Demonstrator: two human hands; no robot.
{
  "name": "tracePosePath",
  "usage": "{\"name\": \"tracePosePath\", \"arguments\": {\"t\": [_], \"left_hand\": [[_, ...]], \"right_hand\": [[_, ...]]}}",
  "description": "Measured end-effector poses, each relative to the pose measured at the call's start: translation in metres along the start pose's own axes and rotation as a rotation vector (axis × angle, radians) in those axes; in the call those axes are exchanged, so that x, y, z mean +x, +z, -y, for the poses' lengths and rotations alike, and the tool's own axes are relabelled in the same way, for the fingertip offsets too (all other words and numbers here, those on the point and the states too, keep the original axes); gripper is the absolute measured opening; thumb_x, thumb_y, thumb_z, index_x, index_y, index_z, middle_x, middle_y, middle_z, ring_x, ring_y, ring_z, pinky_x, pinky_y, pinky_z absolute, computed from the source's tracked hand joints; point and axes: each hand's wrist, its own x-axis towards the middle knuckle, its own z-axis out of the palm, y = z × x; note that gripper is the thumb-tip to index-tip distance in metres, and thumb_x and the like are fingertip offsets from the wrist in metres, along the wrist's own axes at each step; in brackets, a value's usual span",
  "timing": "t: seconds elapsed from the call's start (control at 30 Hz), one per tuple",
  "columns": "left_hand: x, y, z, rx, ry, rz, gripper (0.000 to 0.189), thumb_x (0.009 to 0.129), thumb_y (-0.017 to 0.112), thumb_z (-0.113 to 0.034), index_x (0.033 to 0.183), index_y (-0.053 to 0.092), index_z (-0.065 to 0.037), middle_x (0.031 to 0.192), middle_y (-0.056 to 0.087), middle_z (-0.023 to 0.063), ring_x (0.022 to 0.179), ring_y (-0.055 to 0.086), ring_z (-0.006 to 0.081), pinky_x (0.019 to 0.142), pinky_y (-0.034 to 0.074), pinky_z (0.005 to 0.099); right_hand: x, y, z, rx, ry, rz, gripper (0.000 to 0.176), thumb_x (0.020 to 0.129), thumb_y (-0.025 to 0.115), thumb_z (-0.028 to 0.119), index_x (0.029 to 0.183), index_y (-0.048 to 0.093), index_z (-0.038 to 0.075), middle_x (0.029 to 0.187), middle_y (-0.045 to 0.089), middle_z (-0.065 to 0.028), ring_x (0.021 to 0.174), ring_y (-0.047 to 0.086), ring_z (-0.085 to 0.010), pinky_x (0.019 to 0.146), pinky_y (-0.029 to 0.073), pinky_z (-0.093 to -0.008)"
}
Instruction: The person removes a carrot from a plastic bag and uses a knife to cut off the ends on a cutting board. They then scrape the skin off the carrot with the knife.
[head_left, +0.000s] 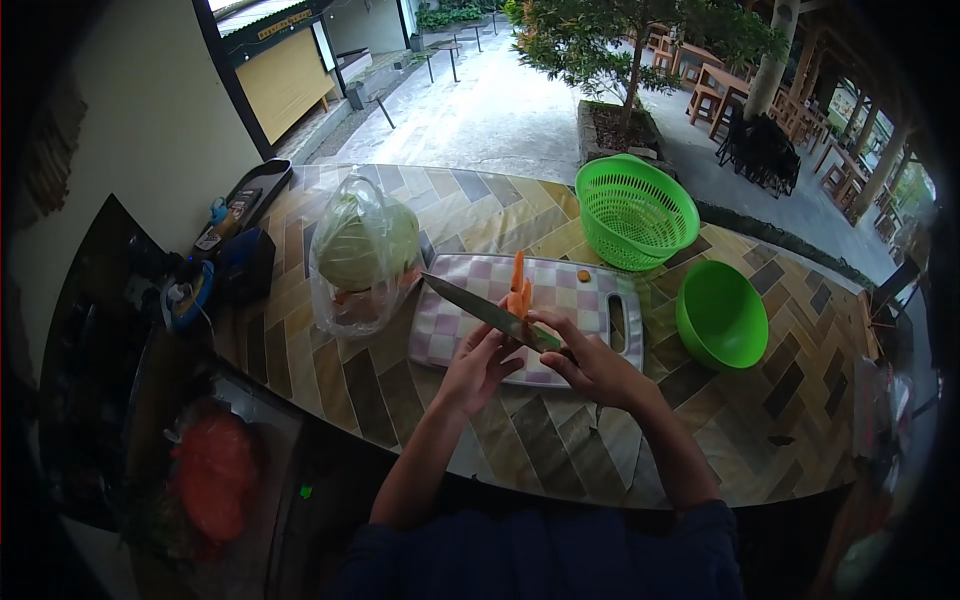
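Over the checkered cutting board [455, 345], my right hand [590, 368] is closed around the handle end of a knife [470, 302], whose blade points up and to the left. My left hand [480, 370] is beside the blade on its near side, fingers bent; what it holds, if anything, is hidden by the knife. Orange carrot pieces [518, 285] show just beyond the blade, near the fingers of both hands. A small round carrot piece [584, 275] lies at the far right of the board.
A cabbage in a plastic bag [365, 245] stands left of the board. To the right are a green colander [637, 215] and a green bowl [722, 315]. Dark items and a tray [262, 195] sit at the table's left edge; a red bag [215, 470] is lower left.
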Motion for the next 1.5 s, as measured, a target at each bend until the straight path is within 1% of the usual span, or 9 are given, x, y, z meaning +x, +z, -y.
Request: {"name": "tracePosePath", "arguments": {"t": [0.13,0.23,0.33,0.83,1.03,1.13,1.33,1.43,1.5], "left_hand": [[0.000,0.004,0.002,0.007,-0.008,-0.028,0.044,0.097,0.044,-0.016,0.140,0.034,-0.016,0.117,0.055,0.0007,0.104,0.056,0.0106,0.077,0.052,0.0275],[-0.001,0.005,0.003,0.028,-0.004,-0.043,0.044,0.097,0.044,-0.017,0.140,0.034,-0.017,0.118,0.055,0.0005,0.104,0.056,0.0105,0.077,0.051,0.0270],[-0.001,0.006,0.003,0.055,0.015,-0.030,0.045,0.097,0.045,-0.018,0.140,0.034,-0.017,0.118,0.055,0.0002,0.102,0.056,0.0104,0.078,0.050,0.0263],[0.000,0.008,0.001,-0.001,0.020,-0.042,0.047,0.096,0.046,-0.017,0.141,0.032,-0.017,0.123,0.052,-0.0007,0.103,0.055,0.0092,0.078,0.049,0.0268],[-0.001,0.009,0.002,0.010,0.026,-0.013,0.046,0.097,0.045,-0.018,0.141,0.032,-0.016,0.121,0.053,-0.0010,0.102,0.056,0.0093,0.077,0.049,0.0262],[-0.001,0.011,0.003,0.042,0.030,-0.017,0.046,0.097,0.046,-0.019,0.140,0.033,-0.016,0.119,0.054,-0.0012,0.102,0.056,0.0093,0.076,0.048,0.0255],[-0.003,0.012,0.004,0.043,0.007,-0.058,0.046,0.096,0.047,-0.020,0.140,0.034,-0.017,0.116,0.055,-0.0020,0.101,0.056,0.0084,0.076,0.048,0.0251],[-0.003,0.010,0.005,0.048,0.012,-0.044,0.046,0.096,0.047,-0.020,0.140,0.034,-0.017,0.115,0.056,-0.0021,0.101,0.056,0.0082,0.076,0.048,0.0256],[-0.003,0.010,0.005,0.048,0.008,-0.044,0.046,0.096,0.047,-0.020,0.140,0.033,-0.017,0.115,0.056,-0.0018,0.101,0.056,0.0084,0.077,0.048,0.0258]], "right_hand": [[-0.001,-0.005,0.008,-0.030,0.076,0.054,0.055,0.093,0.050,0.033,0.139,0.025,0.017,0.073,0.058,-0.0197,0.068,0.059,-0.0372,0.066,0.043,-0.0410],[-0.001,-0.002,0.004,-0.057,0.014,0.016,0.054,0.093,0.050,0.034,0.139,0.024,0.018,0.073,0.057,-0.0207,0.066,0.059,-0.0376,0.064,0.043,-0.0411],[0.000,-0.006,0.009,-0.065,0.086,0.068,0.054,0.093,0.049,0.034,0.138,0.025,0.018,0.073,0.058,-0.0212,0.069,0.060,-0.0392,0.064,0.044,-0.0425],[-0.006,-0.006,0.013,-0.086,0.023,0.062,0.053,0.094,0.049,0.033,0.138,0.025,0.017,0.067,0.058,-0.0171,0.068,0.060,-0.0376,0.065,0.044,-0.0411],[-0.002,-0.015,0.021,-0.108,0.126,0.111,0.051,0.094,0.048,0.033,0.137,0.025,0.016,0.076,0.062,-0.0213,0.078,0.062,-0.0407,0.068,0.045,-0.0415],[0.000,-0.014,0.018,-0.127,0.083,0.085,0.049,0.095,0.047,0.034,0.136,0.026,0.016,0.080,0.062,-0.0229,0.081,0.062,-0.0416,0.069,0.045,-0.0428],[0.001,-0.009,0.006,-0.101,-0.041,0.045,0.047,0.095,0.045,0.033,0.135,0.026,0.018,0.083,0.062,-0.0243,0.081,0.061,-0.0423,0.071,0.045,-0.0441],[0.001,-0.016,0.020,-0.102,0.126,0.178,0.047,0.095,0.045,0.033,0.135,0.026,0.017,0.083,0.061,-0.0246,0.080,0.061,-0.0430,0.071,0.045,-0.0444],[0.001,-0.012,0.012,-0.083,0.055,0.112,0.047,0.095,0.045,0.033,0.135,0.026,0.018,0.081,0.061,-0.0242,0.080,0.061,-0.0429,0.070,0.045,-0.0442]]}}
